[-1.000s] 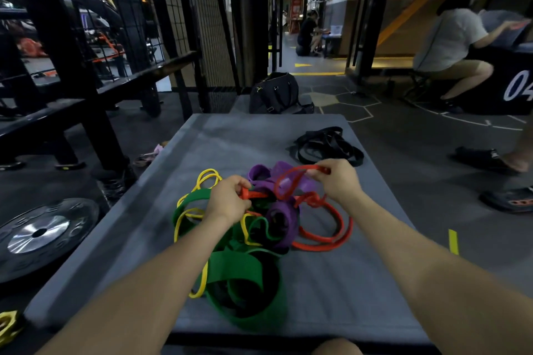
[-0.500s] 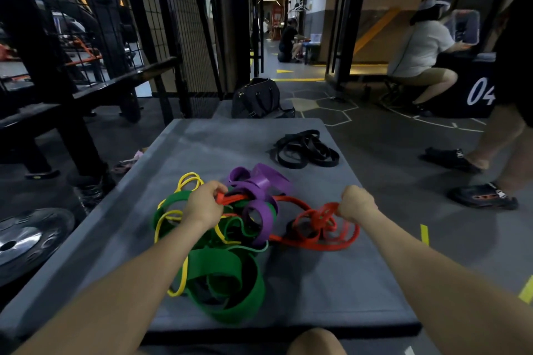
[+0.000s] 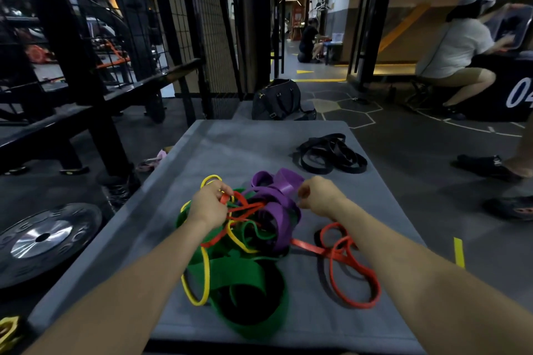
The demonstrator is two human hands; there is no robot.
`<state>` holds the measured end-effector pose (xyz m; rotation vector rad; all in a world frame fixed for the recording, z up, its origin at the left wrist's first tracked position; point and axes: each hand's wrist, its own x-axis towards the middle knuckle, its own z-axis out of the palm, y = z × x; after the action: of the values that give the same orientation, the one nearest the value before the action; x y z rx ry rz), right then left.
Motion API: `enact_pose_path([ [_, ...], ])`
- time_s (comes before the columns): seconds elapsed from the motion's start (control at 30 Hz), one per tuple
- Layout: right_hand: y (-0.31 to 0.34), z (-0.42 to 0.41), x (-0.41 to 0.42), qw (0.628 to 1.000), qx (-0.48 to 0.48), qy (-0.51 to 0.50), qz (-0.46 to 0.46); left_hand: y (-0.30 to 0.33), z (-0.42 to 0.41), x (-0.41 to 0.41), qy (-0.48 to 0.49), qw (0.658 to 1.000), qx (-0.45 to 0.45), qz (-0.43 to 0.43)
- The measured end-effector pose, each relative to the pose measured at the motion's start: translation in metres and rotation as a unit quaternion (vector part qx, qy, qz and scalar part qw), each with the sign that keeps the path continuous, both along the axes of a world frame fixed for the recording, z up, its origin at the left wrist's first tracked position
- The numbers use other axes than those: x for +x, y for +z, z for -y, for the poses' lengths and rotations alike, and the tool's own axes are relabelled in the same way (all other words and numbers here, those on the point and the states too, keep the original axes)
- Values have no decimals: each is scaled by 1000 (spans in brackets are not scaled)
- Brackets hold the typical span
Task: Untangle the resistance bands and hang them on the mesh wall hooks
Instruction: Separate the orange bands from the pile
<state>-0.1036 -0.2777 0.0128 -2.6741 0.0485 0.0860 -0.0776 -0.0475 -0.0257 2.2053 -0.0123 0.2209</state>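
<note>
Resistance bands [image 3: 253, 236] lie knotted mid-mat [image 3: 219, 141]; untangling step, nothing hung. Your left hand [image 3: 209, 206], at the knot's left edge, pinches the red band [image 3: 344, 262]; right hand [image 3: 318, 196], at its right edge, fingers curled, grip unclear; next, draw red free.

Both forearms are bare, with no sleeve showing up to the lower edge of the frame. The left hand [image 3: 208, 204] and right hand [image 3: 318, 196] wear nothing; no glove, watch or ring shows
</note>
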Motion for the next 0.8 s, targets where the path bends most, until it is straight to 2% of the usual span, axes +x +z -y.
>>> enact_pose_path([
  [0.2, -23, -23, 27, 999, 30, -20, 24, 5, -5, -1, -13, 1000, 13, -7],
  [0.3, -36, -32, 40, 999, 13, -36, 36, 6, -7, 1, -6, 1000, 14, -12],
  [0.4, -50, -31, 51, 997, 27, -79, -8, 4, -14, 7, 7, 999, 22, -27],
  [0.5, -59, -25, 55, 997, 37, -61, -25, -1, -23, 11, 13, 998, 42, -50],
  [0.7, -52, -23, 51, 997, 23, -62, 25, 4, -24, 15, 2, 997, 65, -40],
  [0.8, -39, -25, 43, 994, 10, -52, 93, 6, -27, 18, 15, 997, 55, -43],
])
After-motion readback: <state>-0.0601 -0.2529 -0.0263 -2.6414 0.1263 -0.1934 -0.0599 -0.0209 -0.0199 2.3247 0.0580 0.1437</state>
